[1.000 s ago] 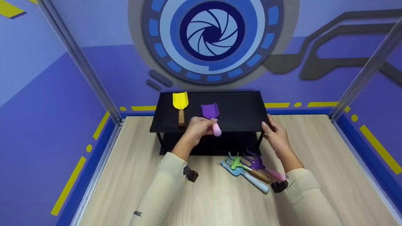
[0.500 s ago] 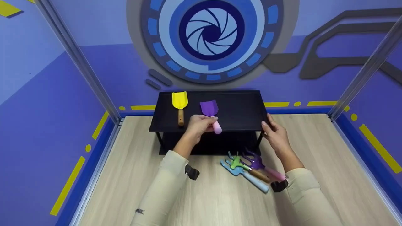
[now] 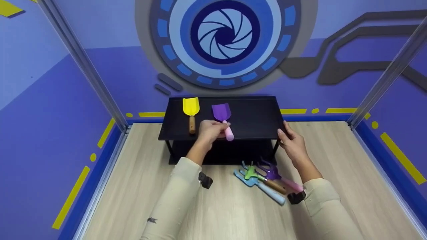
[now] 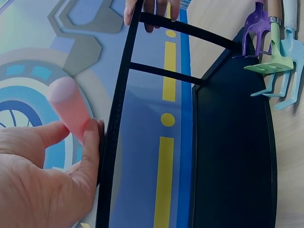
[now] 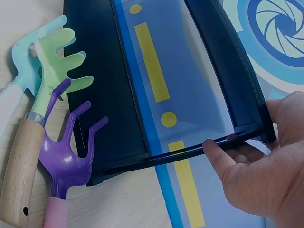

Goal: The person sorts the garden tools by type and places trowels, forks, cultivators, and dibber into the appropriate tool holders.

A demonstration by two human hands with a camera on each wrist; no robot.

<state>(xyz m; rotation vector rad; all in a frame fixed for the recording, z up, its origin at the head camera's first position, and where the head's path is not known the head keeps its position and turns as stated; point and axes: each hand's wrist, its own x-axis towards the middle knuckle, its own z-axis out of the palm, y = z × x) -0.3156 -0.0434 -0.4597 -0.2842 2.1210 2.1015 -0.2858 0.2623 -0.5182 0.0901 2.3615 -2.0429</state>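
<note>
In the head view, my left hand [image 3: 209, 131] pinches the pink handle [image 3: 228, 133] of a small purple toy shovel [image 3: 221, 111] between thumb and fingers. The shovel is over the front middle of a black two-tier rack's top shelf [image 3: 253, 116], its blade pointing to the back; whether the blade touches the shelf I cannot tell. Left of it, a yellow shovel [image 3: 191, 106] with a wooden handle lies on the shelf. My right hand [image 3: 294, 143] grips the rack's right front corner. The right wrist view shows its fingers [image 5: 218, 159] around the side bar.
Before the rack's right front lie a light blue fork [image 3: 272, 194], a green rake [image 3: 251, 172] with a wooden handle and a purple rake [image 3: 273, 174] with a pink handle, close together on the wooden tabletop [image 3: 227, 213]. A patterned back wall [image 3: 126, 80] rises behind the rack.
My left hand has shifted slightly up and back with the purple shovel, which now sits a little farther over the shelf. The right hand keeps its grip on the corner.
</note>
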